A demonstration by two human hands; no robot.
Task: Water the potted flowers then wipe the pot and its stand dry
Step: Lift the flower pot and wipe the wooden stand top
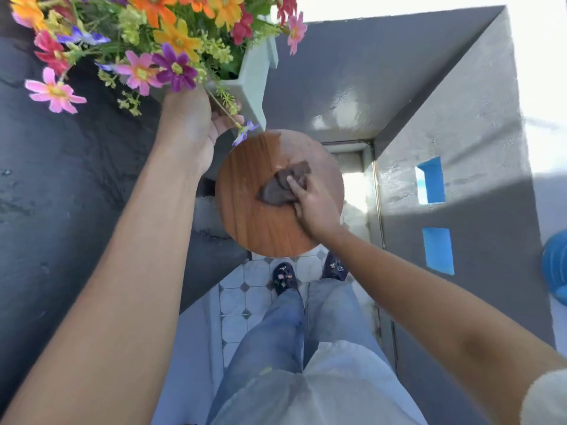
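Observation:
A pale green square pot (252, 76) full of bright mixed flowers (147, 44) is lifted off its stand and held up at the top left. My left hand (196, 124) grips the pot from underneath, partly hidden by blooms. The stand is a round wooden top (254, 222) just below and right of the pot. My right hand (310, 207) presses a crumpled brown cloth (280, 187) flat onto the middle of that wooden top.
A dark wall (61, 194) runs down the left and a grey wall (460, 164) with blue tape patches stands on the right. A blue container (555, 265) sits at the right edge. My feet stand on a tiled floor (251, 289) below the stand.

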